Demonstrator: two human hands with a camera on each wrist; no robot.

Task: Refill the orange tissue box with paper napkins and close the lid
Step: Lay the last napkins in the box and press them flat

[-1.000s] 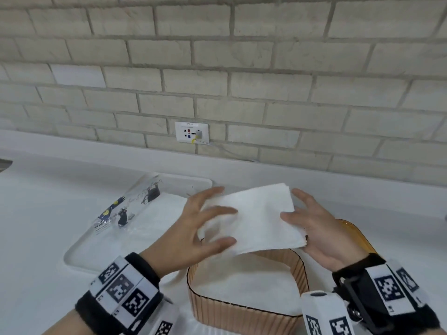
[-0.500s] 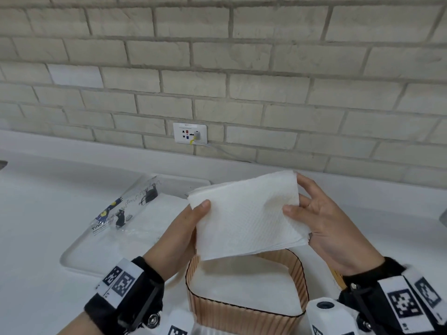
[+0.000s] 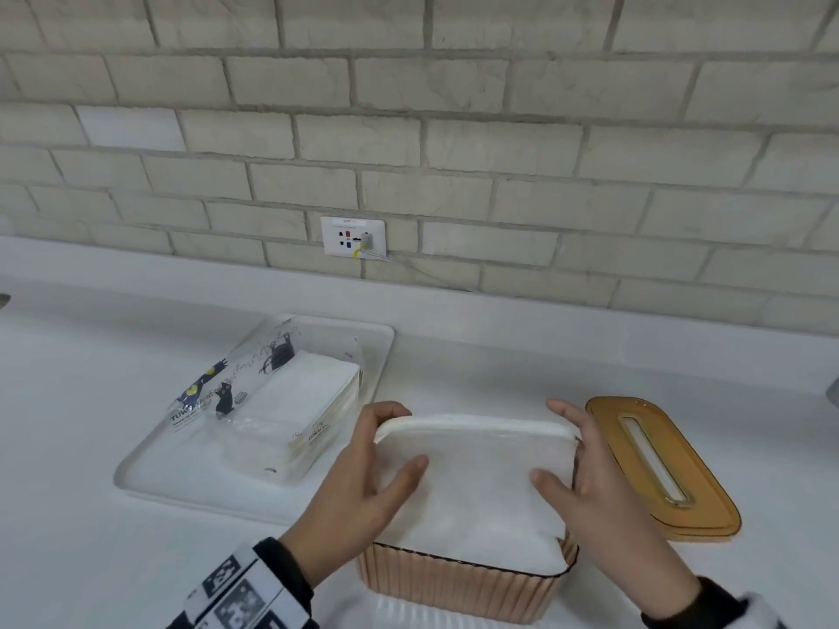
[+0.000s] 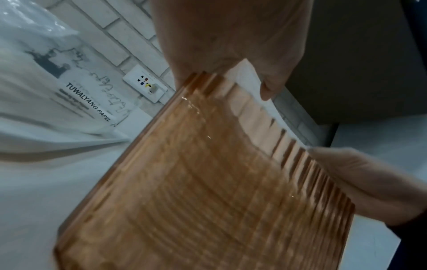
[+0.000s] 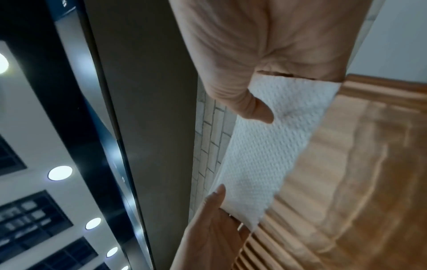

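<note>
Two hands grip a stack of white paper napkins (image 3: 476, 488) over the open orange tissue box (image 3: 463, 583) on a white surface (image 3: 68, 447): the left hand (image 3: 358, 492) pinches its left edge, the right hand (image 3: 604, 501) its right. The box's orange lid (image 3: 658, 465) lies just right of it. A white tray (image 3: 150, 474) to the left holds a clear napkin pack (image 3: 272, 401).

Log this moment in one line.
both hands grip napkin stack | over orange box | lid off, right
</note>
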